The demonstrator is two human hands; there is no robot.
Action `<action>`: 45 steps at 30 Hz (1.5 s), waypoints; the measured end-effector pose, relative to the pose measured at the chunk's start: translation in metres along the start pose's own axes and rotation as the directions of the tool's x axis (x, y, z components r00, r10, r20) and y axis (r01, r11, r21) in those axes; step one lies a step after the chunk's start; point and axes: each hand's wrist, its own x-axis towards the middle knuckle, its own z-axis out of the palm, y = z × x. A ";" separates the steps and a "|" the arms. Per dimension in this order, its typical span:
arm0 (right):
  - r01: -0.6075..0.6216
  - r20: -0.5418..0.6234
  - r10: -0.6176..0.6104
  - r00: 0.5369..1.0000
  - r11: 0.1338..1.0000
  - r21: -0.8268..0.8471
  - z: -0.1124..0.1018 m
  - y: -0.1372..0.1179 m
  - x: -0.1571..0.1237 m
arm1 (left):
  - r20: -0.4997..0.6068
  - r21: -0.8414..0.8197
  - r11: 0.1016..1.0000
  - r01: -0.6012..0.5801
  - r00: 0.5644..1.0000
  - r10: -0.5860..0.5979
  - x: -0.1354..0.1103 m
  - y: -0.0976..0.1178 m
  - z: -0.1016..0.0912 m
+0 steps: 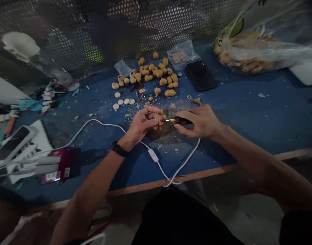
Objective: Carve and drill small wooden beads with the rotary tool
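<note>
My left hand (145,123), with a dark band on its wrist, pinches a small tan gourd-like piece (160,121) between thumb and fingers. My right hand (200,120) is wrapped round the black body of a small corded rotary tool (183,120). The tool's thin metal bit points left and meets the piece, or comes very near it; the exact contact is too small to tell. Fine shavings lie on the blue table (237,112) around both hands. Beyond them sits a loose group of similar tan gourd-like pieces (159,73), some with dark round openings.
A white cord with an inline switch (153,155) loops below my hands. White discs (126,101) lie left of the pieces. A black phone (201,75), a small clear bag (181,56) and a large filled bag (247,54) stand behind. A purple box (57,166) is at left.
</note>
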 end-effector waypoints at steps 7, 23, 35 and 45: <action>0.076 -0.050 -0.075 0.996 0.997 0.013 0.000 0.000 0.000 | -0.012 -0.002 1.000 -0.005 1.000 0.005 0.000 -0.001 -0.001; 0.075 -0.020 -0.075 0.997 0.997 0.021 0.002 0.001 -0.002 | -0.012 -0.014 1.000 -0.010 1.000 0.010 0.000 -0.003 -0.003; 0.029 0.054 -0.029 0.998 1.000 0.009 -0.001 0.000 0.000 | -0.002 -0.022 1.000 -0.020 1.000 0.020 0.000 -0.004 -0.004; 0.041 -0.001 -0.041 0.999 0.999 0.016 -0.001 0.004 0.000 | 0.005 -0.017 1.000 -0.002 1.000 0.002 -0.001 -0.004 -0.003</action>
